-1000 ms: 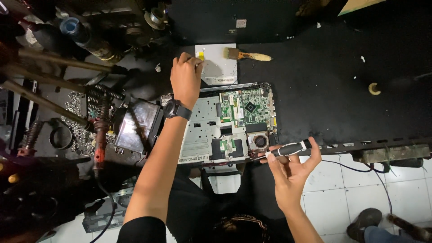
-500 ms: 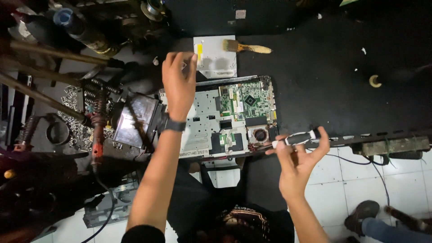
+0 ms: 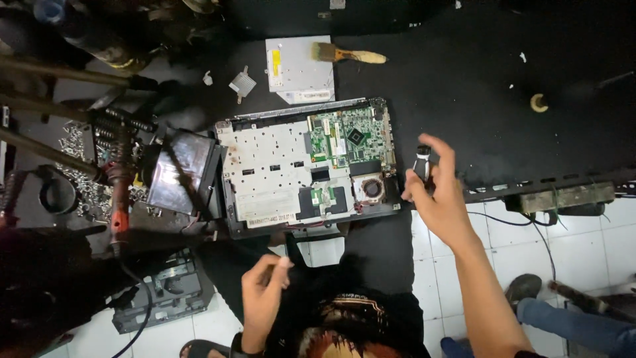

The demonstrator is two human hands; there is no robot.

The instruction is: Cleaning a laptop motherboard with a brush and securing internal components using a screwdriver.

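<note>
An opened laptop chassis (image 3: 278, 176) lies on the black bench, with its green circuit board (image 3: 348, 136) and small round fan (image 3: 372, 188) exposed. My right hand (image 3: 440, 195) is at the laptop's right edge, shut on a small black and silver part (image 3: 422, 161) held upright. My left hand (image 3: 264, 298) is pulled back near my body below the bench, fingers pinched together; whether it holds anything is hidden. A flat silver drive (image 3: 295, 66) and a paintbrush (image 3: 348, 55) lie behind the laptop.
A dark boxy unit (image 3: 182, 172) sits left of the laptop, beside cluttered tools, springs and loose screws (image 3: 83, 162). A yellowish ring (image 3: 538, 103) lies at the right on the bench. Another person's foot (image 3: 523, 288) is on the white tiled floor.
My left hand left the far edge of the laptop and drew back toward my body. My right hand rose from the bench's front edge, turning the small part upright.
</note>
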